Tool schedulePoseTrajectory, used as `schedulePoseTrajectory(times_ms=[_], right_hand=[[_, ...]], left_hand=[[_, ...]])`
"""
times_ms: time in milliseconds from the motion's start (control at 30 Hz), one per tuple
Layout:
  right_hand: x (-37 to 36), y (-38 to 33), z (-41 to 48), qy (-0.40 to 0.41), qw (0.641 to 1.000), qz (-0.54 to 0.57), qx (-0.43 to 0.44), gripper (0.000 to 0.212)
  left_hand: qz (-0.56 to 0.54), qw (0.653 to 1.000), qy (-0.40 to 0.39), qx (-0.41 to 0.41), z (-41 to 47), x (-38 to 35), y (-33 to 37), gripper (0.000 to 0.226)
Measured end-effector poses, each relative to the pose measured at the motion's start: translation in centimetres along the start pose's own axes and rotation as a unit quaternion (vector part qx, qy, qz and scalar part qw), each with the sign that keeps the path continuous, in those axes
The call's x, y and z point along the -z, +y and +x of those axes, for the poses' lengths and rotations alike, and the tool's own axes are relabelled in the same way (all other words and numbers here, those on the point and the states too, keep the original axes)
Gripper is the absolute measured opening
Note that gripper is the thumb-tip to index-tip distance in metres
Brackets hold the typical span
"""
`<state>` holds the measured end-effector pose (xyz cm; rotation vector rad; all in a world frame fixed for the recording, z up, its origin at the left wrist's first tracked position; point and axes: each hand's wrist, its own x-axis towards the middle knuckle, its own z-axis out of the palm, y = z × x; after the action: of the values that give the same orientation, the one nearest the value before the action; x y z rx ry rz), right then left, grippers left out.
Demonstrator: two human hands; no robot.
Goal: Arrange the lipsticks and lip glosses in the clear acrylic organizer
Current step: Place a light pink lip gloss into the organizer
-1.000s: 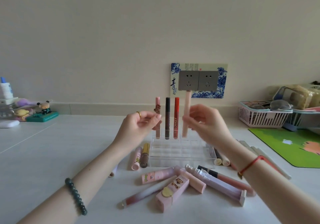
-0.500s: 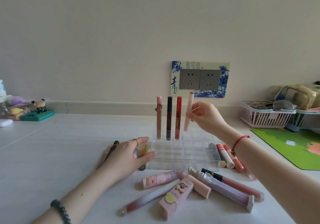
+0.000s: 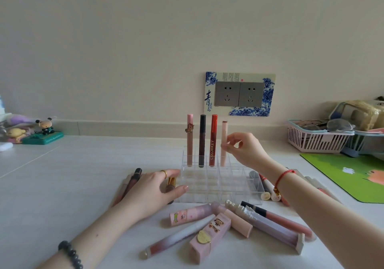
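The fingers [image 3: 228,148] of the right hand [image 3: 247,152] pinch the pale pink tube [image 3: 224,133] at mid-height, thumb and forefinger pressed to it. The tube stands upright in the back row of the clear acrylic organizer [image 3: 218,187], just beside the red tube [image 3: 213,139], the dark tube [image 3: 202,139] and the charm-bearing pink tube [image 3: 189,142]. The left hand [image 3: 149,191] lies loosely spread at the organizer's left wall — thumb and forefinger tips touching it — over a gold-capped tube [image 3: 171,182] that we see only in part. Loose tubes [image 3: 193,214] lie on the tabletop [image 3: 62,185] in front. Those at the right pass under the forearm and we cannot count them. We can hardly make out the organizer's inner walls.
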<state>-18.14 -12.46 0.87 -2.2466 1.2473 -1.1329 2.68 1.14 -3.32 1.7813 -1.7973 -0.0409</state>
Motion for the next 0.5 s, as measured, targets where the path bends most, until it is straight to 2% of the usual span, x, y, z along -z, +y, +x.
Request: schedulePoseTrajectory(times_ms=[500], right_hand=[[2.9,-0.3,0.1,-0.044,0.996,-0.071,0.015,0.029]], left_hand=[[-0.019,1.0,-0.01,0.02,-0.1,0.0,-0.1,0.051]])
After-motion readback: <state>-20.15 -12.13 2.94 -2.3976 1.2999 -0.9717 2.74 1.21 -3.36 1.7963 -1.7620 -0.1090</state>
